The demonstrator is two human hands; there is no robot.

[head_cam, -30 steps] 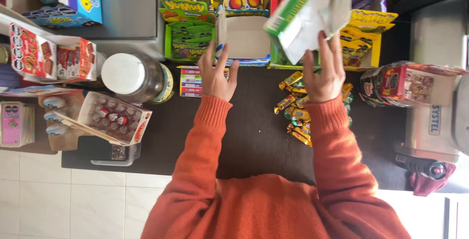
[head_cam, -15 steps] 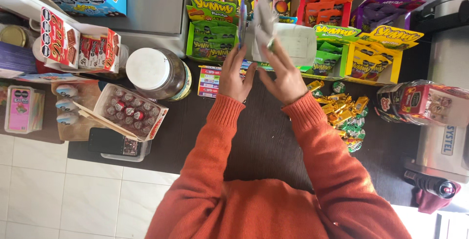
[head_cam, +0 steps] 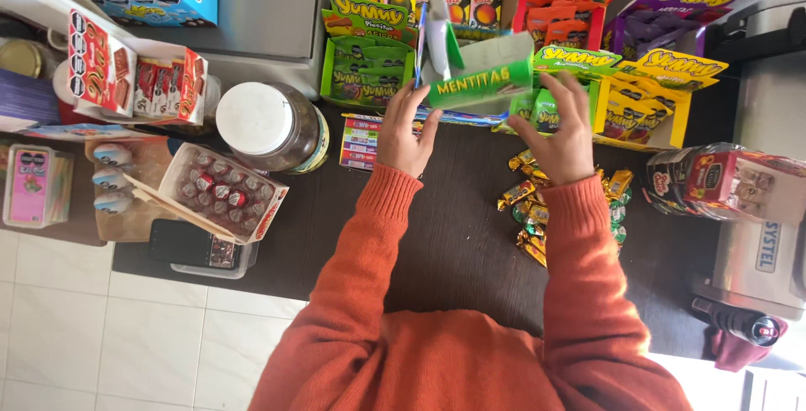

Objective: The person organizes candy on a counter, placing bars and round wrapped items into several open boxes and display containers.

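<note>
My left hand (head_cam: 406, 132) and my right hand (head_cam: 556, 130) hold a green and white cardboard display box (head_cam: 480, 78) by its two ends, just above the far side of the dark counter (head_cam: 453, 243). Its green front faces up and its white flap (head_cam: 437, 25) stands open at the left. The box sits between a green candy display box (head_cam: 368, 62) and yellow candy display boxes (head_cam: 651, 100). Both my sleeves are orange.
A jar with a white lid (head_cam: 267, 124) and an open box of red-wrapped sweets (head_cam: 222, 194) stand at the left. Loose gold-wrapped candies (head_cam: 527, 201) lie under my right forearm. A grey machine (head_cam: 756, 247) fills the right edge. A phone (head_cam: 189, 245) lies at the counter's near left.
The box was held up at the right in my right hand. Both hands then brought it to the middle and turned it, so its green front now faces up.
</note>
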